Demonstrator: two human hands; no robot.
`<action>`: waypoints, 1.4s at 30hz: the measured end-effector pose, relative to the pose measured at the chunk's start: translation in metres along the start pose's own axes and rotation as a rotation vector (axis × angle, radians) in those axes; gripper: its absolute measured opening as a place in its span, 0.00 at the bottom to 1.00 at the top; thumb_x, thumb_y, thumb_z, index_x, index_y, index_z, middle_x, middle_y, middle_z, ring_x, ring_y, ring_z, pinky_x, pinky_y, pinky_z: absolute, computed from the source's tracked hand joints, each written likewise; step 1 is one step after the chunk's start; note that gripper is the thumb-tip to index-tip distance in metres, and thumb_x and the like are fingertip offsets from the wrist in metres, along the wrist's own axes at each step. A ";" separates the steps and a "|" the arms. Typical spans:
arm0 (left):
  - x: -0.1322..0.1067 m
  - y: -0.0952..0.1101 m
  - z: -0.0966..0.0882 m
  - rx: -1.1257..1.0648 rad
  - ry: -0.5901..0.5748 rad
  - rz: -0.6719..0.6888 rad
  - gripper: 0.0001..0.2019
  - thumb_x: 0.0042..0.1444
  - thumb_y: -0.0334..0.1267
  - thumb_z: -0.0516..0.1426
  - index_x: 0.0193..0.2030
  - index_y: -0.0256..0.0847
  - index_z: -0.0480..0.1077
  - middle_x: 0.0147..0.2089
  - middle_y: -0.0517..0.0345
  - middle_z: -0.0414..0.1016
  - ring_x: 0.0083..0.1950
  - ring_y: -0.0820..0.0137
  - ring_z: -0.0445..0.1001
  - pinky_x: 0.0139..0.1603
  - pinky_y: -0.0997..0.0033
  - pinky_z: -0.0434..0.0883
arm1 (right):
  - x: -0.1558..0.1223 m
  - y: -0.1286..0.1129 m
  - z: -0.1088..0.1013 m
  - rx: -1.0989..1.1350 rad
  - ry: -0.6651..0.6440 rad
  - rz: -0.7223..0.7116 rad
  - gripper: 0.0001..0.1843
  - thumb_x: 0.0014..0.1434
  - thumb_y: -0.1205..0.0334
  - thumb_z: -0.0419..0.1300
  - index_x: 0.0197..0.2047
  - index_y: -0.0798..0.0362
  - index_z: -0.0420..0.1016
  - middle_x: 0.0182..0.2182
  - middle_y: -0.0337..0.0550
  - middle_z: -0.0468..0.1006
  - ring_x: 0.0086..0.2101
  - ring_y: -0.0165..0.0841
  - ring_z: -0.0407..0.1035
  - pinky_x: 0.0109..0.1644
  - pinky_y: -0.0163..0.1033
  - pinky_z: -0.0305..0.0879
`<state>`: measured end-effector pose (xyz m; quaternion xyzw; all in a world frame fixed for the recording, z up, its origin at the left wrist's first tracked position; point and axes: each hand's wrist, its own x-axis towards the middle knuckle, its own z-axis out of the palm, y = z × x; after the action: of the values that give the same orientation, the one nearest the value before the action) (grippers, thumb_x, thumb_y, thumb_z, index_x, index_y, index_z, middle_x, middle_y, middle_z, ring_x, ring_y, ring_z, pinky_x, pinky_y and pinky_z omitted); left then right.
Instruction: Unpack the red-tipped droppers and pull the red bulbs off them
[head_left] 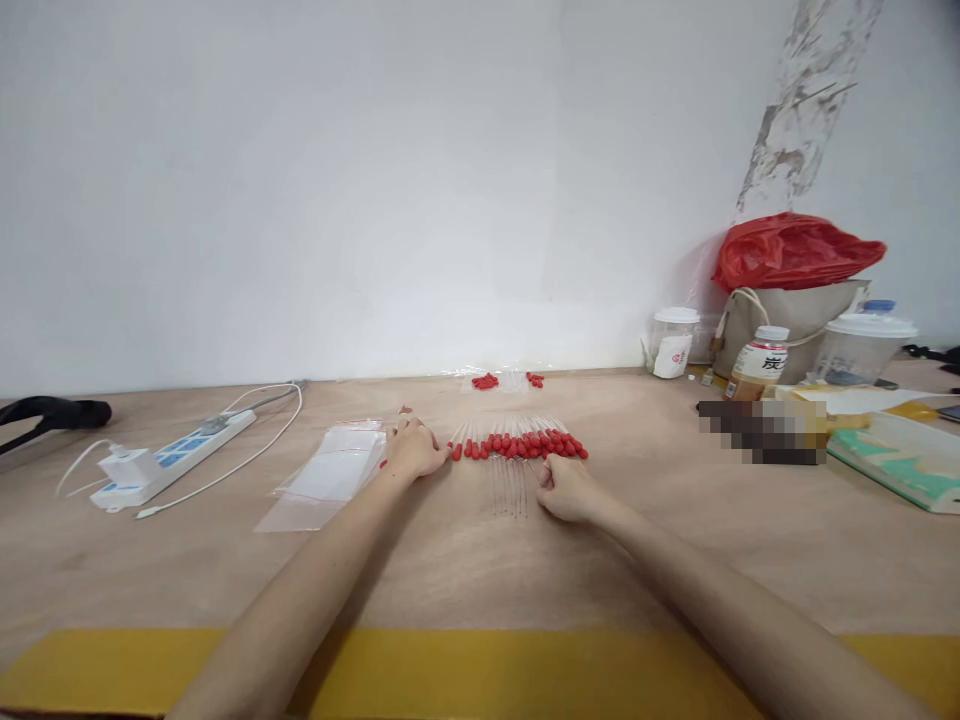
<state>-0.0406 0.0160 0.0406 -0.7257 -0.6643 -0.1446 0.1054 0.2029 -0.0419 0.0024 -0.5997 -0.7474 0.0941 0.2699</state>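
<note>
A row of several glass droppers with red rubber bulbs (517, 445) lies across the middle of the wooden table (450, 560). My left hand (414, 449) rests at the row's left end, fingers curled, touching the leftmost bulbs. My right hand (566, 488) sits just below the right half of the row, fingers curled in a loose fist against the droppers' thin glass stems. What either hand grips, if anything, is too small to make out. A stack of clear plastic bags (330, 475) lies just left of my left hand.
More red bulbs in clear bags (504, 380) lie by the wall. A white power strip with cable (169, 455) is at the left. At the right stand a bottle (757, 362), plastic cups (673, 341), a bag with red plastic (795, 290) and a green-edged tray (904, 455).
</note>
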 end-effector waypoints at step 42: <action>-0.080 0.019 0.004 -0.324 0.211 0.722 0.08 0.57 0.40 0.50 0.37 0.43 0.69 0.38 0.58 0.73 0.44 0.68 0.66 0.48 0.64 0.57 | -0.020 -0.019 0.010 -0.103 0.270 -0.689 0.13 0.60 0.63 0.47 0.34 0.52 0.73 0.25 0.40 0.70 0.33 0.30 0.58 0.47 0.42 0.45</action>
<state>-0.0275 -0.0594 0.0099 -0.9006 -0.3212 -0.2749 0.1013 0.1846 -0.0642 -0.0037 -0.3326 -0.8669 -0.1199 0.3513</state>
